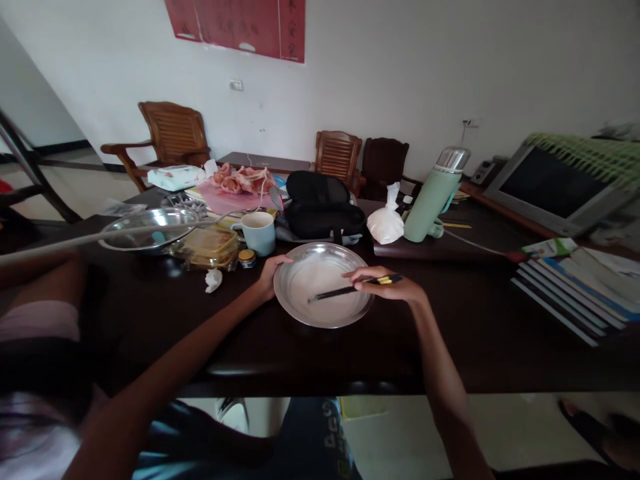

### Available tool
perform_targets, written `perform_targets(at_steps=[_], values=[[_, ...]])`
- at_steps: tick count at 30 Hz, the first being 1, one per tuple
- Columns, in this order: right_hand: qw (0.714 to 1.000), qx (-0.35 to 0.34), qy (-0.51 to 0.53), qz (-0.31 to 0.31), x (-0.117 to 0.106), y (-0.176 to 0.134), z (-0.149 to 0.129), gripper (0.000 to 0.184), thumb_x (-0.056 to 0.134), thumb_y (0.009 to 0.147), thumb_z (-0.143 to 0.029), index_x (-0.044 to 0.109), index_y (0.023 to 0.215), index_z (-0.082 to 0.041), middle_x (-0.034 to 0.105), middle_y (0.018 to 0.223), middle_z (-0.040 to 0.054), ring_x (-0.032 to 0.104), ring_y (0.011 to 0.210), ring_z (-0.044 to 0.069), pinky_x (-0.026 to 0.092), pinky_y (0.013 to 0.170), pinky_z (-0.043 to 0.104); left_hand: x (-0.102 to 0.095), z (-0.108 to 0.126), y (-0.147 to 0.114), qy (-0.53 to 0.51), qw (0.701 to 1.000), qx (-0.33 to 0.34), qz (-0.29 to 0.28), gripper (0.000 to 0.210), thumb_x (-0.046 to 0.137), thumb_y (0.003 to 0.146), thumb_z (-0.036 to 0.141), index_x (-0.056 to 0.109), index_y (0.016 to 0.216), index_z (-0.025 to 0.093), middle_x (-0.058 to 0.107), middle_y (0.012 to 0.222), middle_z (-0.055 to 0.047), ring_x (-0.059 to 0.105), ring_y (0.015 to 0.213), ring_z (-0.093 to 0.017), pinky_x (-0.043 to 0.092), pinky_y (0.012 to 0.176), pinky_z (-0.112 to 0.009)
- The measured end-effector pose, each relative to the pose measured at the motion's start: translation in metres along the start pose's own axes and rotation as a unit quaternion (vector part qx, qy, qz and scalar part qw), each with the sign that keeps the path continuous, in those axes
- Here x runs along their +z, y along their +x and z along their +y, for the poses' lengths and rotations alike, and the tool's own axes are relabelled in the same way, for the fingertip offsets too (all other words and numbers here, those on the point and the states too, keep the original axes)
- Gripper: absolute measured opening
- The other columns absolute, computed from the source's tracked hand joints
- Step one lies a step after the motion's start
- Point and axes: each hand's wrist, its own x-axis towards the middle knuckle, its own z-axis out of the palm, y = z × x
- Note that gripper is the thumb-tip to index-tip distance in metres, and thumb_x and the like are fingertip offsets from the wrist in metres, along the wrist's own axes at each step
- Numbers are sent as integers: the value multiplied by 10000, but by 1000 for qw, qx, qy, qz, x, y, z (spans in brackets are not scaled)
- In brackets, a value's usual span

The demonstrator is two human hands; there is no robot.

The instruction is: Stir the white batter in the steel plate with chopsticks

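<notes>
Gripping a dark stick, the right hand partly hides the basin.

The light is rather dim and soft, and its source is not visible. The white wall at twelve o'clock is the brightest large area, while the dark table loses its details in shadow. A pale glare lies along the table's front edge near seven o'clock, and the rim of the metal basin shines weakly. The television, between two and three o'clock, looks stretched and tilted by the wide lens. Toward eight o'clock, a neighbouring person's clothing is blurred.
</notes>
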Motion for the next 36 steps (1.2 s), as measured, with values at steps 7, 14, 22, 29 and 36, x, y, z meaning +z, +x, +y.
perform_targets(at_steps=[7,14,22,29,36], values=[[998,36,10,53,-6,-9,-1,249,555,852,-414,676,793,-205,717,974,65,640,1016,247,493,897,391,2,0,-2,-6,1000,15,-9,361,459,725,135,695,984,48,678,540,-75,606,462,-213,490,509,-310],[992,43,-4,121,3,1,2,233,546,853,-415,665,877,-217,715,972,42,640,981,236,495,884,391,0,0,-1,-4,1000,20,-24,378,478,697,141,693,997,58,679,542,-77,616,483,-230,498,521,-324],[999,21,25,35,6,3,-3,247,536,855,-419,655,877,-204,698,988,56,635,1003,238,477,899,381,-3,-1,3,-6,1000,18,-18,361,489,693,138,694,978,52,688,566,-77,621,500,-219,499,537,-318],[998,26,1,52,-6,-9,-6,254,548,856,-417,667,761,-213,701,970,65,557,1154,268,426,964,407,-1,-1,2,-14,999,24,-35,383,509,680,127,689,1013,71,681,554,-61,608,473,-215,486,514,-310],[989,46,-46,135,-2,-3,2,248,521,867,-413,642,800,-207,693,971,54,605,1031,243,441,922,397,-1,0,0,-7,999,18,-35,354,523,699,144,688,1005,77,665,534,-45,600,468,-203,487,523,-306]])
